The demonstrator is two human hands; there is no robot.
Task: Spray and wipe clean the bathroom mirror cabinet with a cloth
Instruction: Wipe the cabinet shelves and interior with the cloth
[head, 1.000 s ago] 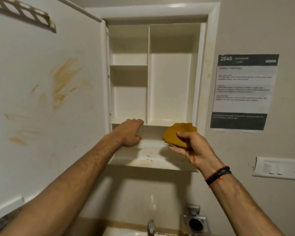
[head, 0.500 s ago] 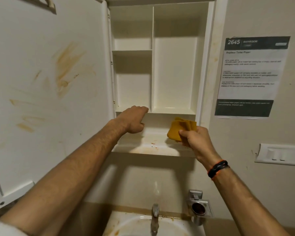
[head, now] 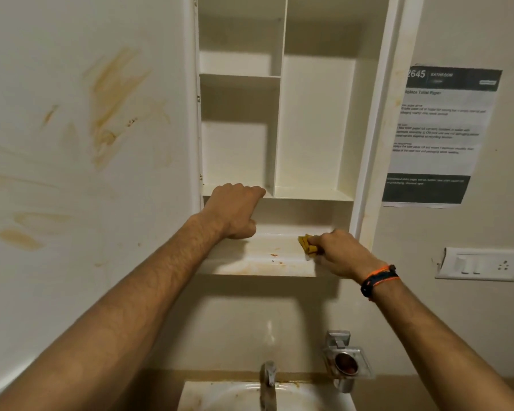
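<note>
The white wall cabinet (head: 315, 114) stands open, its shelves bare. Its door (head: 86, 173) is swung out to the left, and brown-orange smears streak the door's inner face. My right hand (head: 341, 256) grips a folded yellow cloth (head: 307, 247) and presses it onto the right end of the bottom ledge (head: 267, 262). That ledge carries brown grime and a few reddish specks near its middle. My left hand (head: 235, 212) is curled, its fingers hooked over the edge of the shelf above the ledge. No spray bottle is in view.
A printed notice (head: 436, 137) hangs on the wall right of the cabinet, with a switch plate (head: 481, 264) below it. Underneath are a stained sink (head: 220, 396), a tap (head: 269, 381) and a metal wall holder (head: 346, 363).
My right hand has dropped with the cloth from in front of the cabinet down onto the bottom ledge. The view has moved closer and lower. My left hand stays on the shelf edge.
</note>
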